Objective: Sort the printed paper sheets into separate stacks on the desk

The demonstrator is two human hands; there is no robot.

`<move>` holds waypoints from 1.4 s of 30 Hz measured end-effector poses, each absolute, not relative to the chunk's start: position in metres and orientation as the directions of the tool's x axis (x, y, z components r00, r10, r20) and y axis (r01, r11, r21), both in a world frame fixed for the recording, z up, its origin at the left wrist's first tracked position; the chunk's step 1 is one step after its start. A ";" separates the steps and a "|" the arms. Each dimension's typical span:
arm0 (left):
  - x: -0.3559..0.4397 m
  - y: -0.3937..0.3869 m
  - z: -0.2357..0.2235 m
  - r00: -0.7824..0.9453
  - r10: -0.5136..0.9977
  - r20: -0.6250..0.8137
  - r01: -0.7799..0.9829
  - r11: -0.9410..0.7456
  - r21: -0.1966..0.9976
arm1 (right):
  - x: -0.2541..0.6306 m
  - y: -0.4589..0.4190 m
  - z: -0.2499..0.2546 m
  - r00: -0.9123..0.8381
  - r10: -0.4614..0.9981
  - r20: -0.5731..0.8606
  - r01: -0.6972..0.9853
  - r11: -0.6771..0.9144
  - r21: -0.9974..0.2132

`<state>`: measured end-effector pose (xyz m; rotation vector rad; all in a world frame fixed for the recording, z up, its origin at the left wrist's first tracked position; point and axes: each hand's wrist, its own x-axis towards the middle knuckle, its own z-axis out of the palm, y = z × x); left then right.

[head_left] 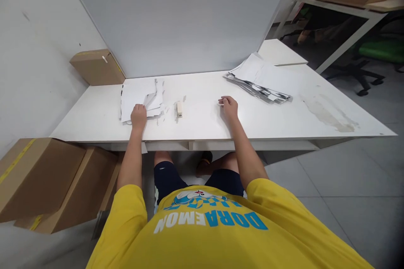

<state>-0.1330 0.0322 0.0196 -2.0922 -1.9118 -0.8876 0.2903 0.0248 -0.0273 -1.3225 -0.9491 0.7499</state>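
Left hand [139, 116] on the left paper stack [135, 97], right hand [229, 107] off the papers.

From here, the left hand's fingers bend over the stack's near edge beside a curled-up sheet [151, 98]; I can't tell whether they pinch it. The right hand, empty and loosely curled, is over the white table [202, 122], between a small cream block [179, 109] and the far-right paper pile [259, 80].

Behind the bench [198, 126], the grey panel [183, 21] runs past the top edge; left of the bench, the outermost carton [28, 180] is cut off.
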 end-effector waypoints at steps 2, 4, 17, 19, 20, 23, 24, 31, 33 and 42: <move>-0.125 0.023 0.017 -0.065 0.814 0.577 0.936 -0.150 0.318 | 0.252 0.010 -0.012 0.412 0.905 0.108 -0.063 0.147 -0.987; -0.116 0.004 0.010 -0.148 0.788 0.598 0.918 -0.116 0.380 | 0.203 -0.003 0.003 0.136 0.989 0.059 -0.208 0.086 -0.974; -0.092 -0.134 -0.017 -0.476 0.583 0.658 0.714 -0.181 0.676 | 0.100 -0.003 0.020 -0.277 0.940 -0.197 -0.372 -0.294 -0.880; -0.096 -0.139 -0.004 -0.554 0.530 0.642 0.692 -0.136 0.709 | 0.096 -0.012 0.021 -0.282 0.937 -0.205 -0.399 -0.309 -0.863; -0.099 -0.142 0.002 -0.582 0.514 0.630 0.681 -0.115 0.723 | 0.093 -0.017 0.022 -0.286 0.934 -0.213 -0.406 -0.319 -0.857; -0.104 -0.153 0.007 -0.619 0.514 0.595 0.659 -0.072 0.748 | 0.085 -0.037 0.021 -0.294 0.938 -0.182 -0.438 -0.301 -0.847; -0.105 -0.156 0.005 -0.622 0.522 0.584 0.653 -0.067 0.755 | 0.083 -0.044 0.019 -0.285 0.944 -0.168 -0.457 -0.287 -0.842; -0.122 -0.162 -0.014 -0.876 0.354 0.327 0.268 -0.206 0.941 | 0.067 -0.087 -0.002 -0.171 0.944 -0.281 -0.514 -0.329 -0.792; -0.125 -0.159 -0.017 -0.875 0.449 0.180 0.051 -0.284 0.958 | 0.064 -0.089 -0.005 -0.191 0.937 -0.291 -0.496 -0.348 -0.795; -0.100 -0.158 -0.041 -0.751 0.661 0.012 -0.209 -0.254 0.945 | 0.054 -0.082 -0.007 -0.255 0.919 -0.301 -0.473 -0.390 -0.790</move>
